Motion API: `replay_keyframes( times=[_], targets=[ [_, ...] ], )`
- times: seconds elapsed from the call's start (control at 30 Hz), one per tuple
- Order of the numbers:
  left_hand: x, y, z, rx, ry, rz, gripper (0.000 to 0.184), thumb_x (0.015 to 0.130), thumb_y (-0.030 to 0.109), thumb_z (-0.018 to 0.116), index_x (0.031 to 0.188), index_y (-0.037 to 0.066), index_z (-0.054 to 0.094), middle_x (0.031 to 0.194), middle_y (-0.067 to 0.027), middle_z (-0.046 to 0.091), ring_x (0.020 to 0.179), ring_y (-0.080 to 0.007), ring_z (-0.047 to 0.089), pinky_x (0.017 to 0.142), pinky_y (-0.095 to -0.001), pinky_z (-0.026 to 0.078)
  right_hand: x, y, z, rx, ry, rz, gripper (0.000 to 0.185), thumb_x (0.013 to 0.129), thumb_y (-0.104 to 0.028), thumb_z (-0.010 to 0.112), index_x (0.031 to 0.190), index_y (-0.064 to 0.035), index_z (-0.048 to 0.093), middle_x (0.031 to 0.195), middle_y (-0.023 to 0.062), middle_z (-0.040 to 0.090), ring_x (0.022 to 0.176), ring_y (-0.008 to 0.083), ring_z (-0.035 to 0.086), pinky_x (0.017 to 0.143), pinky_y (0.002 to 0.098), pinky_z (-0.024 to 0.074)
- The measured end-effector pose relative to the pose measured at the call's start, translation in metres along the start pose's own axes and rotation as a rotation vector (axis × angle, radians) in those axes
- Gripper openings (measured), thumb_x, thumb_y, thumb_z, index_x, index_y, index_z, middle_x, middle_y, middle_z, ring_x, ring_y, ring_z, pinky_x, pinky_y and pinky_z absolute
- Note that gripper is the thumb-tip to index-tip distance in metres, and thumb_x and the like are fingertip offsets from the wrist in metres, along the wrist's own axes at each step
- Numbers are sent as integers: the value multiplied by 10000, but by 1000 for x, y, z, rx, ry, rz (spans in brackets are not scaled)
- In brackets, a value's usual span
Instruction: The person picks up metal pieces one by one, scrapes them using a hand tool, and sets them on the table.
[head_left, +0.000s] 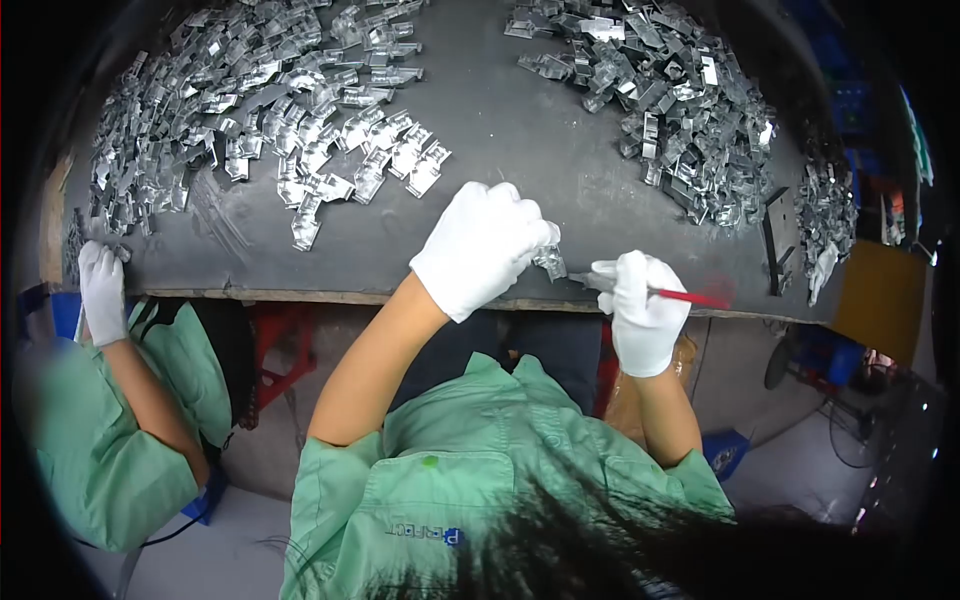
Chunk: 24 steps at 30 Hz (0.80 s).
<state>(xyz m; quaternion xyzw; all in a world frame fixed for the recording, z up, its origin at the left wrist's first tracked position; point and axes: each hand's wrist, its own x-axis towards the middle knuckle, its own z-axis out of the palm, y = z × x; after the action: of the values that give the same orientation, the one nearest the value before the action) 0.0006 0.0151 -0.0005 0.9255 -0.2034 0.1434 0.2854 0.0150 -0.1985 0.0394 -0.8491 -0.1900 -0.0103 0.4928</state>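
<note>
My left hand (487, 245), in a white glove, is closed on a small clear plastic part (550, 262) close to the table's front edge. To its right, my right hand (643, 308), also gloved in white, grips a thin tool with a red handle (695, 298). The tool's tip points left, toward the clear part, with a small gap between them. Beyond my left hand lies a wide pile of clear plastic parts (300, 130). A second pile (690, 110) of similar parts spreads over the table's right side.
The dark table (480, 130) ends in a worn front edge just below my hands. At the far left, a co-worker's gloved hand (102, 290) rests by the table edge. A dark flat strip (777, 240) and a smaller pile (828, 215) lie at the right.
</note>
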Motion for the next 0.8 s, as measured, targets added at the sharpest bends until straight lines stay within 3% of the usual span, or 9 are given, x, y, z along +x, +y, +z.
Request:
replay_keyframes(
  times=[0.1,0.2,0.23,0.33,0.37,0.4,0.47,0.77,0.8],
  targets=[
    [1,0,1,-8,18,10,193,790,111,681,967,184,707,756,-2,619,761,-239,609,633,-388,456,10,-13,-7,-486,-143,-384,65,813,-88,699,849,-138,681,666,11,594,573,238,574,539,349,447],
    [0,0,0,-17,15,8,196,790,109,680,971,183,700,756,0,621,760,-241,608,628,-390,452,8,-19,-1,-703,-149,-617,69,808,-101,707,792,-145,657,638,0,537,547,213,537,529,349,426],
    [0,-1,0,-12,4,6,197,790,110,680,972,183,697,754,2,620,760,-241,607,627,-390,450,5,-13,7,-696,-56,-617,93,812,-101,698,771,-146,627,615,-9,497,534,195,516,519,340,417],
    [0,0,0,12,-16,-1,193,794,110,677,972,184,694,750,7,618,760,-239,605,625,-389,445,9,-13,6,-563,-97,-480,93,831,-112,675,779,-117,598,619,5,533,554,203,544,520,323,426],
    [1,1,-1,26,-19,-2,191,796,110,676,971,185,694,749,9,618,760,-238,604,625,-389,444,14,-15,6,-118,-201,121,160,923,-202,632,819,-81,619,670,37,614,549,162,566,520,287,438],
    [0,1,-1,12,1,0,194,795,105,677,971,185,696,745,11,616,756,-238,602,624,-389,443,19,-17,6,312,-5,703,296,1015,-291,588,859,-45,640,721,70,695,544,121,588,519,251,450],
    [1,1,0,-15,44,13,201,794,96,678,972,187,700,737,15,613,749,-237,599,624,-389,442,12,3,-1,476,51,652,366,1046,-346,546,903,-25,648,787,99,716,522,94,577,500,226,449],
    [1,-1,1,-30,36,20,296,705,60,742,966,196,705,745,15,613,740,-234,597,628,-383,453,7,-4,4,570,56,619,297,1026,-280,592,913,-10,641,848,121,718,541,107,604,472,231,441],
    [0,-1,1,-23,12,12,245,748,92,718,969,197,704,759,20,609,762,-225,594,651,-379,445,8,-6,6,565,34,628,296,1024,-280,595,912,-10,642,847,120,718,546,108,608,471,234,440]
  ],
)
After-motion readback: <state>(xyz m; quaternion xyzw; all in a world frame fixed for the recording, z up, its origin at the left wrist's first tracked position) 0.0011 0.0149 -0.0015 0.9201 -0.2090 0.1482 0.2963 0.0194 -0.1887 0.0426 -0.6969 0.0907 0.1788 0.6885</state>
